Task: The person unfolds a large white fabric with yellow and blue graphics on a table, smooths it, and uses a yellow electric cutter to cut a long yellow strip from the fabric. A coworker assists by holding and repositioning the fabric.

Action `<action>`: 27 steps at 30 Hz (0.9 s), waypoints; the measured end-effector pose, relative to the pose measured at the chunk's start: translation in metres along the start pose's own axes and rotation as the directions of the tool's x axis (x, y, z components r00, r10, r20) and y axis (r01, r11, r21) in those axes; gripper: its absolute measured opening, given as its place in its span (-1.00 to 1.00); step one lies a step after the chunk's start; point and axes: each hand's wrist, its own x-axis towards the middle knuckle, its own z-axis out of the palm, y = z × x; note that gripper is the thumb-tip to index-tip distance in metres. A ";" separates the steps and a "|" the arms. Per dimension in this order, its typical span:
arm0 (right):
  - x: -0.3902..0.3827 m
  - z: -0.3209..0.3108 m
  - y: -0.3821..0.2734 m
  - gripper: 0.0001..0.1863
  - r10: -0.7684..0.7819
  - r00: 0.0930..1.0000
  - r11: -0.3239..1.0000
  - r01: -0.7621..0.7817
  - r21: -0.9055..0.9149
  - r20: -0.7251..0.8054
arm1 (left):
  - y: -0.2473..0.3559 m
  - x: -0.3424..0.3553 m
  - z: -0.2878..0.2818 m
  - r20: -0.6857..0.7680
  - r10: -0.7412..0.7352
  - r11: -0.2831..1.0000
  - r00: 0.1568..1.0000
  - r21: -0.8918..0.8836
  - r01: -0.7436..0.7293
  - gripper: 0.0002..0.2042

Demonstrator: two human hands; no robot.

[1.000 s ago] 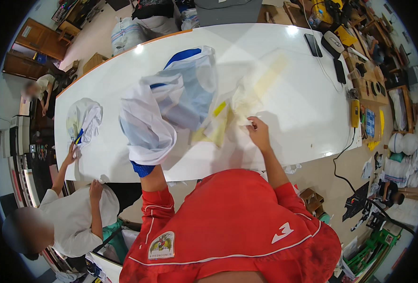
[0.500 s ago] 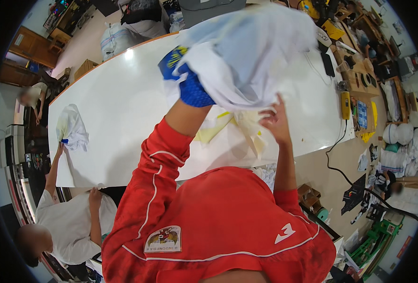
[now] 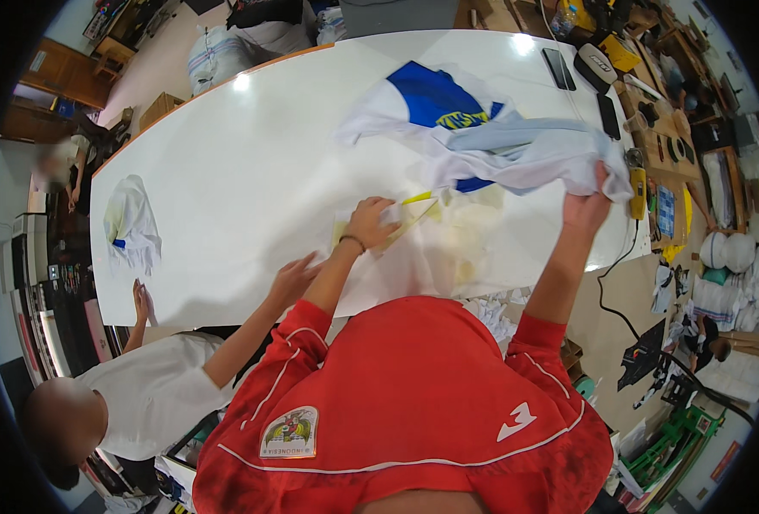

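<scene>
A crumpled white cloth garment with a blue panel and yellow print (image 3: 482, 137) lies on the long white oval table (image 3: 251, 171), its long axis running left to right. The right hand (image 3: 587, 206) clenches its right end close to the table's right edge. The left hand (image 3: 369, 221) presses flat, fingers loose, on a pale yellow-trimmed cloth (image 3: 431, 244) just below. Open tabletop spreads to the left.

A workshop — long white table (image 3: 251, 171), cluttered tool benches (image 3: 671, 111), stacked fabric (image 3: 726, 295).
</scene>
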 end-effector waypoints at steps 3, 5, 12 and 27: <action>-0.001 -0.003 -0.008 -0.59 -0.232 0.973 0.952 0.224 -0.207 -0.017 | 0.013 -0.037 0.003 -0.114 -0.040 0.986 0.993 0.156 0.058 -0.48; -0.009 0.007 -0.009 -0.63 -0.356 0.917 0.756 0.395 -0.522 0.179 | 0.015 -0.050 0.001 -0.143 -0.078 0.976 0.987 0.192 0.105 -0.51; -0.093 0.026 0.094 -0.35 0.275 0.835 0.549 0.270 -0.791 0.476 | -0.049 -0.085 0.008 -0.322 -0.339 0.935 0.884 -0.220 0.279 -0.68; -0.158 0.030 0.049 -0.48 0.346 0.813 0.895 -0.136 -0.426 0.469 | 0.289 0.061 -0.065 -0.447 0.557 0.342 0.700 -0.645 -0.683 -0.69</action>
